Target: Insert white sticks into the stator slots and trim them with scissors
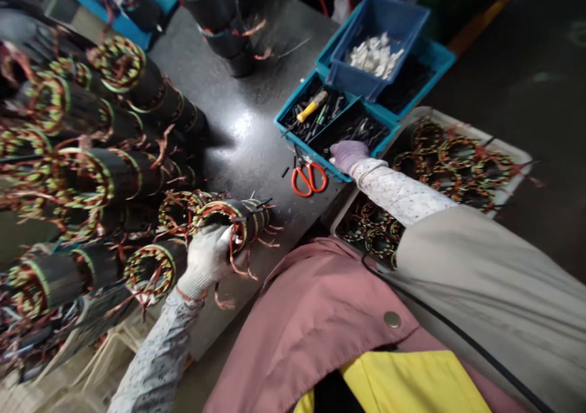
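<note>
My left hand [207, 259], in a white knit glove, grips the near end of a motor stator [249, 222] with copper wire ends hanging from it. This stator lies on its side on the metal table, its winding ring facing left. My right hand [351, 155], in a purple glove, is at the front compartment of a blue divided tray [295, 105], over small black pieces [366, 131]. Its fingers look curled, and their tips are hidden. Just left of it lie red-handled scissors [309, 180], beside a short black sleeve piece [284, 172].
Several wound stators [91, 175] are stacked on the left. More stand in a column [224, 35] at the back. A blue bin [336, 71] of white pieces rests on the tray, near a yellow-handled tool [312, 107]. A white crate [522, 157] of wound coils is at right.
</note>
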Motion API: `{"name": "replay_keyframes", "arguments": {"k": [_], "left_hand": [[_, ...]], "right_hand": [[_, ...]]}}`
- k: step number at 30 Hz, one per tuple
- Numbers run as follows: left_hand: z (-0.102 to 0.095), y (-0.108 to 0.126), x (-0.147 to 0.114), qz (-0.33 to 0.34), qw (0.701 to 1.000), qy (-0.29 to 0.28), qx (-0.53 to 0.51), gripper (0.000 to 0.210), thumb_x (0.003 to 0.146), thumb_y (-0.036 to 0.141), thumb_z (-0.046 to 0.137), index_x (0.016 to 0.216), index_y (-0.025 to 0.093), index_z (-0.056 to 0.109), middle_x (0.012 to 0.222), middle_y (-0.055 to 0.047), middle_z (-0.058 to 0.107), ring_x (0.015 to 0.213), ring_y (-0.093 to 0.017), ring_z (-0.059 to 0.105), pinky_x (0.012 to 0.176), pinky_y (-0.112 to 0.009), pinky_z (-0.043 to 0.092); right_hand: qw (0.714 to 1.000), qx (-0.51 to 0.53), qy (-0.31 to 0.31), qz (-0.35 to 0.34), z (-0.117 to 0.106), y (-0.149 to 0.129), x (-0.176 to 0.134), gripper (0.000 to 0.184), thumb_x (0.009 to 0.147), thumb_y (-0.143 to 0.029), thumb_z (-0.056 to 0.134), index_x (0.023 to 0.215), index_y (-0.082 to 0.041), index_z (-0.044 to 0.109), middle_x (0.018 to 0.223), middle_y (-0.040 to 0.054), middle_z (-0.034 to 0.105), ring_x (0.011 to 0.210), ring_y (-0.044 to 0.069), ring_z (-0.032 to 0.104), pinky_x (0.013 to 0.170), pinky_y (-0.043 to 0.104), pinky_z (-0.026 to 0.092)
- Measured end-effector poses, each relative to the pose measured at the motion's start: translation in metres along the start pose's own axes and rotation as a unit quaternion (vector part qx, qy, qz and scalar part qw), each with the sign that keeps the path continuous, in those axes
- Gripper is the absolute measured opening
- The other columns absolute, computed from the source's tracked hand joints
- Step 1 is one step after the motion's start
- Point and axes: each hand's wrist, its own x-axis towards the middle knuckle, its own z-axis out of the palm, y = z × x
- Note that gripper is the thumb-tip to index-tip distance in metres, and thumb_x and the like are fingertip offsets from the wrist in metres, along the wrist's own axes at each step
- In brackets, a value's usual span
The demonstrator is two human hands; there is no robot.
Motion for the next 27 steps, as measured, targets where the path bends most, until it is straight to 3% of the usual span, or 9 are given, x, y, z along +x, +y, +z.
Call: {"name": "replay_keyframes", "arguments": {"k": [4,7,10,12,15,17,21,27], "left_hand": [[0.002,0.002,-0.001,-0.019,1.000,-0.008,-0.008,0.032,0.076,0.039,0.056,0.096,0.017,0.064,0.077,-0.009,0.069,0.078,-0.026,0.065,0.073,-0.035,0.049],[0.003,0.003,-0.002,-0.026,1.000,-0.005,-0.017,0.034,0.076,0.039,0.056,0.100,0.017,0.064,0.077,-0.009,0.068,0.079,-0.027,0.065,0.074,-0.036,0.048],[0.003,0.003,-0.002,-0.018,1.000,0.004,-0.015,0.034,0.076,0.038,0.056,0.102,0.016,0.064,0.075,-0.007,0.067,0.076,-0.025,0.064,0.072,-0.034,0.048],[0.004,0.002,-0.002,-0.012,1.000,0.005,-0.009,0.036,0.076,0.038,0.056,0.104,0.016,0.064,0.074,-0.007,0.067,0.076,-0.025,0.064,0.071,-0.034,0.047],[0.005,0.001,-0.002,-0.004,1.000,0.007,-0.004,0.037,0.076,0.038,0.056,0.106,0.016,0.063,0.075,-0.007,0.067,0.076,-0.025,0.064,0.071,-0.034,0.046],[0.006,0.000,-0.002,-0.006,1.000,0.001,-0.009,0.038,0.077,0.039,0.056,0.106,0.017,0.063,0.076,-0.007,0.068,0.075,-0.025,0.063,0.071,-0.034,0.046],[0.006,-0.001,-0.002,-0.023,0.999,-0.023,-0.038,0.036,0.077,0.041,0.055,0.104,0.018,0.064,0.080,-0.009,0.068,0.075,-0.025,0.063,0.072,-0.036,0.046],[0.004,0.000,-0.001,-0.016,0.999,-0.019,-0.042,0.033,0.077,0.041,0.055,0.098,0.017,0.065,0.077,-0.009,0.068,0.072,-0.025,0.063,0.068,-0.036,0.044]], "right_hand": [[0.995,0.077,0.057,0.007,-0.012,0.001,-0.004,0.013,0.082,-0.018,0.064,0.090,-0.008,0.067,0.099,0.0164,0.068,0.101,0.024,0.062,0.092,0.044,0.046],[0.979,0.189,0.071,-0.024,-0.008,-0.002,-0.031,0.015,0.082,-0.014,0.060,0.094,-0.011,0.069,0.086,0.0114,0.070,0.081,0.018,0.066,0.078,0.034,0.050],[0.947,0.317,0.012,-0.044,0.036,-0.029,-0.066,0.017,0.082,-0.020,0.060,0.094,-0.012,0.070,0.065,0.0023,0.067,0.049,0.010,0.058,0.054,0.023,0.048],[0.906,0.420,-0.044,-0.019,0.078,-0.056,-0.081,0.018,0.081,-0.026,0.062,0.084,-0.010,0.070,0.057,0.0022,0.064,0.045,0.010,0.055,0.046,0.022,0.046],[0.863,0.499,-0.070,0.010,0.125,-0.088,-0.087,0.024,0.081,-0.034,0.064,0.074,-0.012,0.068,0.054,0.0022,0.063,0.046,0.011,0.055,0.046,0.022,0.047],[0.842,0.534,-0.072,0.022,0.140,-0.098,-0.083,0.024,0.080,-0.035,0.064,0.072,-0.013,0.067,0.057,0.0022,0.064,0.050,0.011,0.057,0.050,0.022,0.049],[0.825,0.561,-0.066,0.029,0.142,-0.099,-0.074,0.020,0.079,-0.032,0.066,0.073,-0.013,0.068,0.060,0.0023,0.066,0.053,0.011,0.059,0.052,0.022,0.050],[0.851,0.523,-0.055,0.000,0.137,-0.110,-0.075,0.011,0.075,-0.022,0.067,0.076,-0.012,0.071,0.061,0.0026,0.067,0.056,0.014,0.061,0.059,0.027,0.052]]}}
